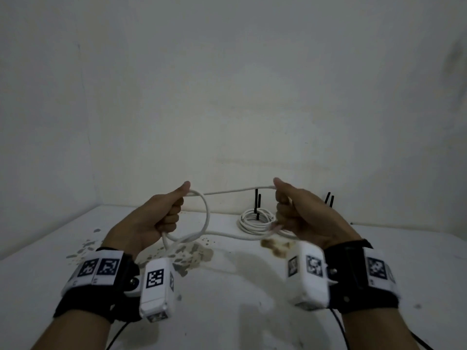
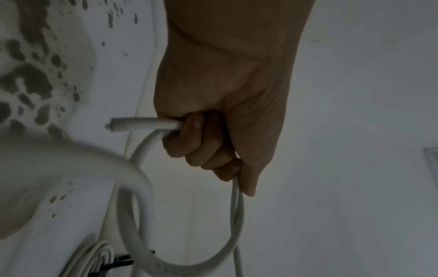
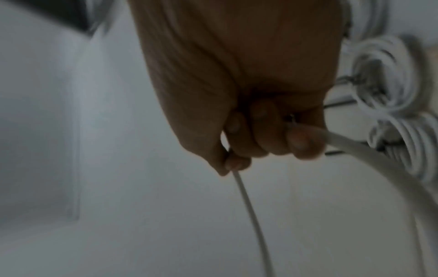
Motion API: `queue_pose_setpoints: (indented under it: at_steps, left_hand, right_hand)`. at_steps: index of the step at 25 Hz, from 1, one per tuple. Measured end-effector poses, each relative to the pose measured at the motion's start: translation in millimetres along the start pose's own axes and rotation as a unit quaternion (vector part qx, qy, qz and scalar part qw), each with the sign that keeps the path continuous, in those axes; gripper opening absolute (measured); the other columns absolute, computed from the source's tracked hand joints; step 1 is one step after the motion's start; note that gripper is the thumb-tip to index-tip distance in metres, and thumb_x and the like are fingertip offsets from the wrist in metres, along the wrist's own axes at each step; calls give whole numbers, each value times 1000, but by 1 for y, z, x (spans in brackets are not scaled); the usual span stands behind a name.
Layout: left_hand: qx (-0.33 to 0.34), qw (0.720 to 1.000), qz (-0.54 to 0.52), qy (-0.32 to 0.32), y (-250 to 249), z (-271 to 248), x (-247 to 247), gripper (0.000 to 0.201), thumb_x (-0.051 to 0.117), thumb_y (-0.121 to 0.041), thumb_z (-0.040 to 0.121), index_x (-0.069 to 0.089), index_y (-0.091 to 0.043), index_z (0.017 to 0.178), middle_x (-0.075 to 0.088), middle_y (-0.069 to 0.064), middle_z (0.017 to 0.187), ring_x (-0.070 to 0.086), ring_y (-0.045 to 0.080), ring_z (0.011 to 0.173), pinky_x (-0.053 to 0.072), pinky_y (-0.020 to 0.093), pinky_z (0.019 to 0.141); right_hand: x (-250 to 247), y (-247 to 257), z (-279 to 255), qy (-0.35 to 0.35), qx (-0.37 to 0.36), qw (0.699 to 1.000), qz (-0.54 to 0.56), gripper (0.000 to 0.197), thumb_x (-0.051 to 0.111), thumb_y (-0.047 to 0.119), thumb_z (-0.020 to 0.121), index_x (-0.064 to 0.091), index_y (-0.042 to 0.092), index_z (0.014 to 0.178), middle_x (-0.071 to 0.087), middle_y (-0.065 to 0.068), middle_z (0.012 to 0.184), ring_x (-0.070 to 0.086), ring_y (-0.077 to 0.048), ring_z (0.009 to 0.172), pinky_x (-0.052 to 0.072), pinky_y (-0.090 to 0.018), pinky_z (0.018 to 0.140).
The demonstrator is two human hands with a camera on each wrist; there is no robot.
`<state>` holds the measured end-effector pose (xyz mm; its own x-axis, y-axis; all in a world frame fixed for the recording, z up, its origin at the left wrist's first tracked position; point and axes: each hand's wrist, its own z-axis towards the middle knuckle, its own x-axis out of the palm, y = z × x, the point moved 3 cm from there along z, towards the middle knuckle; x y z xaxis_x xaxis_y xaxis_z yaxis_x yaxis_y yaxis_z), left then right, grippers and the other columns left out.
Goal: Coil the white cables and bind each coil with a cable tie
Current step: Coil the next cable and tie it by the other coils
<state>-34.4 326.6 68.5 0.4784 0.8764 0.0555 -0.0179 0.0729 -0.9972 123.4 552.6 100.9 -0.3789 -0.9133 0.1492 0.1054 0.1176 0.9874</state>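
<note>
Between hands, lower centre: free table (image 1: 242, 286); behind, bound coil (image 1: 256, 221) and upright black ties (image 1: 257, 203) blocking.

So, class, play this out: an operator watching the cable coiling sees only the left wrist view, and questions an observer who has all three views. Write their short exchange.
Operator: I see the left hand gripping the white cable near its end, with one loop formed. Where is the other hand?
Observer: The right hand grips the same cable further along, about level with the left.
Operator: What does the slack do between them?
Observer: Below the hands it sags onto the table.
Operator: I glimpse one finished coil. Any more?
Observer: The right wrist view, though blurred, shows at least two finished coils side by side.
</note>
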Motion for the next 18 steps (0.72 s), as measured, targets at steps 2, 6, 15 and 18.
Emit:
queue_pose_setpoints:
  at_steps: [2,6,15,18]
  left_hand:
    - [-9,999,44,-10,1,-2,-3,50,67,-59,72,36,-22,62,20,-8,51,16,8,39,16,20,38]
    - [-10,986,129,-101,0,1,-19,51,70,-61,75,58,-11,71,32,-3,52,25,11,45,22,23,48]
    - [-52,981,-167,-82,10,16,-50,42,38,-44,104,40,-18,71,22,-10,42,19,4,30,16,16,31]
    - [-73,972,-214,-59,10,17,-52,30,33,-24,98,40,-17,70,25,-9,43,22,6,29,20,15,33]
  right_hand:
    - [-8,6,2,-91,-101,979,-152,43,66,38,93,58,10,61,25,-2,48,23,-16,41,29,-23,45]
    - [-4,15,-4,-229,-225,872,-370,41,77,55,77,72,17,64,57,6,49,52,-8,47,38,-23,52]
    - [21,-6,-5,110,-131,926,-337,25,47,0,98,68,12,90,71,-9,80,64,-19,67,50,-29,66]
    - [28,-7,-7,189,-95,899,-382,35,45,-1,97,75,16,99,76,2,103,71,-13,94,49,-24,77]
